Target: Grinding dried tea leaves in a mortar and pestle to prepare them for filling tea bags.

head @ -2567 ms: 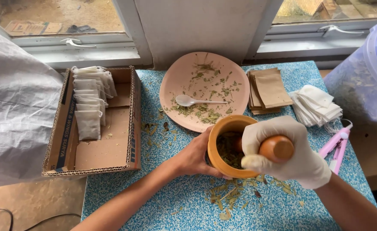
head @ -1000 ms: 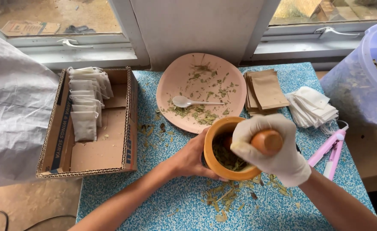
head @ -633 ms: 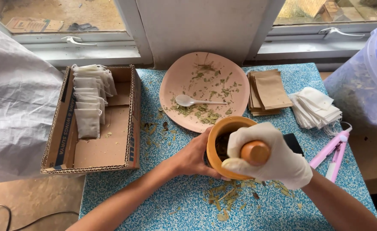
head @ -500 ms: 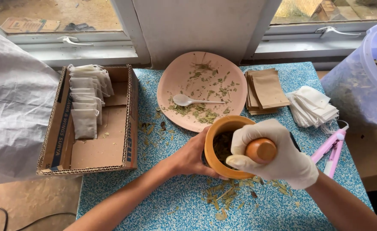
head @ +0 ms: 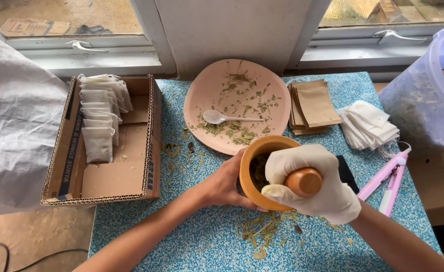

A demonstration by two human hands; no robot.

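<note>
Head cam, looking straight down at a blue speckled table [head: 207, 236] under a window. Right hand [head: 310, 184], in a white glove, is wrapped tight around a wooden pestle [head: 303, 181], with the pestle's rounded top poking out of the fist. Left hand [head: 227, 184] is bare and cupped against the side of the orange-brown mortar [head: 249, 168], steadying it near the front middle of the table. Dried green leaves [head: 258, 168] sit inside the mortar.

Looks to me like the grinding step, with the pestle down in the bowl. I'd say the next stroke needs a firm downward press while the left hand keeps the mortar from sliding, since crumbs are already scattered on the table in front of it.

Around it: a pink plate [head: 209, 93] with leaf bits and a white plastic spoon [head: 222, 118], a stack of brown paper pouches [head: 312, 106], a pile of white filter bags [head: 370, 126], a pink handheld tool [head: 388, 179], and a cardboard box [head: 151, 146] with filled bags [head: 100, 121] lined up inside.

Hard to see: the pestle's working end is buried behind the glove, so I can't tell how fine the leaves are. A dark object [head: 347, 174] behind the glove is mostly covered. The translucent tub [head: 428, 95] at right and the white sack [head: 15, 126] at left are cut off.
</note>
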